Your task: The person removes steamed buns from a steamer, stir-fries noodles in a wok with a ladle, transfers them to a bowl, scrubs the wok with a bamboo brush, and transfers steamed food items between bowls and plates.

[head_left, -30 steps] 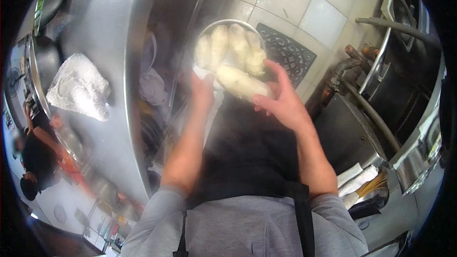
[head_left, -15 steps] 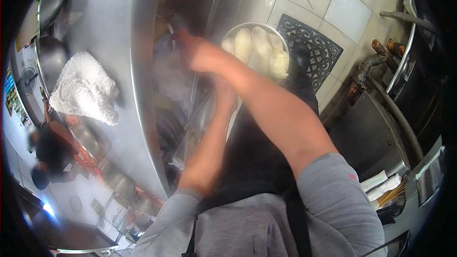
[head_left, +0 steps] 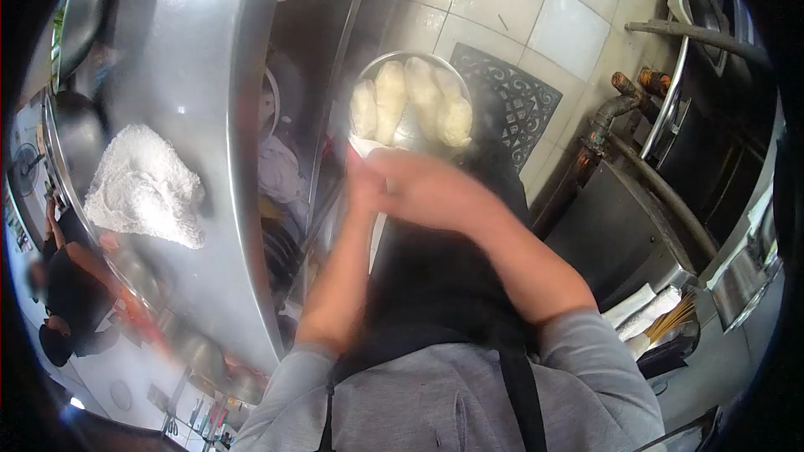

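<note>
My left hand (head_left: 366,188) and my right hand (head_left: 427,188) meet at the near side of a round metal bowl (head_left: 465,84). They touch each other, with the fingers curled in and partly blurred. A small white patch (head_left: 366,146) shows at the fingertips against the bowl's near edge; whether it is cloth or something else I cannot make out. In the bowl lie several long, pale, smooth pieces (head_left: 390,105), plump and light yellow. A bare bit of shiny bowl floor shows between them. My hands hide the bowl's near rim.
To the left runs a steel counter (head_left: 209,109) bearing a crumpled white towel (head_left: 146,184). Below it are a shelf with a white cloth (head_left: 283,172) and a container rim. A patterned black mat (head_left: 511,100) lies on the tiles. Rusty pipes (head_left: 607,113) stand right; a person (head_left: 71,285) works beyond the counter.
My right hand has pulled back from the shelf area under the counter to my left hand at the bowl. The whole view has shifted, so the bowl sits further left.
</note>
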Demonstrator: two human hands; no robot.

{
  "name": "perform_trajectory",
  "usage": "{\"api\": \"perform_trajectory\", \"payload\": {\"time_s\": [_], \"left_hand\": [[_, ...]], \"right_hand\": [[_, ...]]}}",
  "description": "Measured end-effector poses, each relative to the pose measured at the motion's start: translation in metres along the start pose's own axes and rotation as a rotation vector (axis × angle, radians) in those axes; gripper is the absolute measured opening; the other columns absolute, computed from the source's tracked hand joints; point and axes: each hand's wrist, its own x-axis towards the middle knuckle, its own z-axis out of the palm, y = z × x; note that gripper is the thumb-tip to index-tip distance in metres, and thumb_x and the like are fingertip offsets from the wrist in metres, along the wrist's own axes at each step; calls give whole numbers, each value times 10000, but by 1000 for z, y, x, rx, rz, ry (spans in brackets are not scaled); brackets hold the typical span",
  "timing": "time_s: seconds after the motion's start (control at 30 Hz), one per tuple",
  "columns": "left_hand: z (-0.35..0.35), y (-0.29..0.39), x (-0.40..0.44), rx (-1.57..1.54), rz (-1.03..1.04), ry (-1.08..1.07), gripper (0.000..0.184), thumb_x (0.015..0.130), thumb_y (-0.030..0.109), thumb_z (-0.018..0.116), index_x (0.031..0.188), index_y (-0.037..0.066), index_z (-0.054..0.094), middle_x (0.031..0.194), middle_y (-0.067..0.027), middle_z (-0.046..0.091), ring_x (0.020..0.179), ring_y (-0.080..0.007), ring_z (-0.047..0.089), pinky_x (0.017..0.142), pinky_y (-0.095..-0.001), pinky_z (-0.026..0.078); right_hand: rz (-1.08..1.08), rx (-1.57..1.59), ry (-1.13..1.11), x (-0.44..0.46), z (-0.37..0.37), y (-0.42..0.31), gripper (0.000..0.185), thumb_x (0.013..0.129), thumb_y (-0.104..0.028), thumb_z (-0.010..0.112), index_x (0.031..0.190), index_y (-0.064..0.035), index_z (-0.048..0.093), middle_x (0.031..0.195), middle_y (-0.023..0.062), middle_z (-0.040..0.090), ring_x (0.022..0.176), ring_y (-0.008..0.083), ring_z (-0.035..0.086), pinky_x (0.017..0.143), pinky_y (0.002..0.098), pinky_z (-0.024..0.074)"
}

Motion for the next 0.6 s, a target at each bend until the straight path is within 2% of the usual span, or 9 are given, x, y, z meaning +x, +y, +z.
{"api": "perform_trajectory", "payload": {"time_s": [0.03,0.07,0.1,0.17,0.2,0.23,0.3,0.47,0.6], "left_hand": [[5,2,3,-53,21,32,610,843,-2,642,1433,10,488,1382,-128,584,1173,-237,615,1028,-378,503],[11,-4,10,-209,67,34,638,815,-49,580,1442,-2,469,1380,-133,585,1200,-254,614,1039,-368,500],[16,0,10,-201,74,46,645,816,-64,562,1451,-6,461,1366,-138,594,1195,-261,625,1034,-375,506],[28,15,10,-182,92,71,660,818,-92,527,1468,-12,445,1338,-148,610,1183,-275,647,1025,-389,517],[31,16,13,-166,107,67,661,817,-94,527,1468,-12,446,1336,-147,612,1176,-274,651,1021,-391,520],[30,14,15,-146,117,63,662,816,-96,527,1468,-11,447,1334,-145,614,1169,-274,654,1017,-394,523],[32,16,18,-114,100,39,663,816,-96,528,1469,-9,448,1334,-144,616,1163,-275,658,1013,-398,527],[45,-1,26,-137,-31,-6,649,831,-80,522,1471,-9,445,1333,-152,618,1165,-295,661,1009,-423,540],[54,-27,38,-285,-195,86,573,854,-75,522,1422,-8,481,1312,-175,625,1133,-327,675,993,-478,559]], "right_hand": [[105,-49,-3,-28,-21,4,320,918,-232,712,1146,-9,684,1065,199,709,1019,352,684,912,442,532],[302,-16,54,-49,-38,14,292,918,-229,710,1107,-6,701,1033,181,722,985,306,697,881,421,541],[342,-55,201,-68,-51,29,314,934,-283,720,1114,-25,714,1041,198,736,954,324,716,858,405,556],[499,-51,455,-92,-74,63,307,970,-292,691,1123,-26,697,1056,169,743,978,286,714,871,388,544],[506,5,559,-99,-83,94,304,984,-293,678,1123,-23,690,1012,155,734,949,256,699,863,386,540],[527,94,597,-100,-94,114,303,1000,-298,667,1151,-35,680,977,111,718,897,198,672,803,360,538],[587,322,650,-91,-111,114,308,1011,-309,659,1182,-52,669,965,59,698,856,145,640,748,325,525],[531,400,696,-78,-110,133,318,1009,-297,664,1215,-55,656,970,38,694,830,129,634,720,307,516],[529,433,688,-93,-94,167,315,1004,-276,672,1212,-42,652,942,38,688,813,130,632,712,305,511]]}}
